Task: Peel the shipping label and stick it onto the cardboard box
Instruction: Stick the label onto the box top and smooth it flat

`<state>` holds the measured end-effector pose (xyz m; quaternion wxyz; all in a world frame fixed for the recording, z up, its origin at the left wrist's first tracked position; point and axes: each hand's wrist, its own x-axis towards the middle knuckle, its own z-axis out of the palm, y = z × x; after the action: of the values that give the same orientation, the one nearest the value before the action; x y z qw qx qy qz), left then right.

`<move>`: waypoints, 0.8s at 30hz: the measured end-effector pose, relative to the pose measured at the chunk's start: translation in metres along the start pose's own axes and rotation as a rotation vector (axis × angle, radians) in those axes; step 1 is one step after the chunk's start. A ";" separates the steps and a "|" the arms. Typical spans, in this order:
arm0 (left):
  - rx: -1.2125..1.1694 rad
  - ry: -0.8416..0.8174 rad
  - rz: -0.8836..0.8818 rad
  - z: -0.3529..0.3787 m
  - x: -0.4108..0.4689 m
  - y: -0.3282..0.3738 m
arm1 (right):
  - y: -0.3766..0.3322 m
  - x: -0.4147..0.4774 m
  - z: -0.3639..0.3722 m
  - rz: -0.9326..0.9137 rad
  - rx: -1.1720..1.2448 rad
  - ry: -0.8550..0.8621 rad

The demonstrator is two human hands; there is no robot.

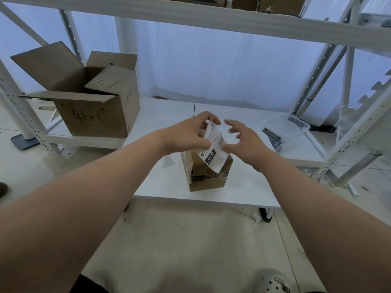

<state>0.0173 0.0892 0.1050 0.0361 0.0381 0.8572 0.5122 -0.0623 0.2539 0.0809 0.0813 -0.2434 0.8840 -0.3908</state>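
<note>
Head view, left hand [188, 135]: it is pinching the shipping label [213, 150] by its upper left part, fingers curled round the sheet, probably so the other hand is free to work an edge.
Head view, shipping label: it is hanging tilted, printed face toward the camera, between the two hands and just under the left fingertips; its lower corner is dipping in front of the cardboard box [206, 176].
Head view, cardboard box: it is standing on the white surface [243, 187], directly below both hands, close enough that the label needs only a short drop.
Head view, right hand [245, 142]: its fingers are spreading apart and gripping nothing; the thumb is lying at the label's right edge (touching or just beside, I cannot tell).
Head view, backing: whether the liner is off is not showing, since the label's rear face is turning away.
Head view, hidden: the box top is lying behind the label and wrists; the print beyond "010" is blurring.
Head view, further off: an open carton [91, 102] is sitting well left of the left hand, a clear tub [285, 126] right of the right hand.
</note>
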 end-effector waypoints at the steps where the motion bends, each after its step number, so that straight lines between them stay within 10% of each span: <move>1: -0.012 -0.007 -0.013 -0.001 -0.002 0.000 | -0.002 -0.003 -0.002 0.003 0.111 -0.097; 11: -0.124 0.475 -0.108 -0.004 0.010 -0.023 | -0.016 -0.004 0.006 -0.034 0.418 -0.228; 18: -0.027 0.572 -0.170 0.007 0.022 -0.036 | -0.001 0.014 0.015 0.087 0.501 0.156; 24: 0.137 0.260 -0.371 0.012 0.020 -0.064 | 0.006 0.024 0.022 0.232 0.692 0.201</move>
<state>-0.0035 0.0720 0.0422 0.0164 -0.1838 0.8797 0.4382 -0.0780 0.2311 0.0626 0.1154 -0.0602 0.7249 -0.6764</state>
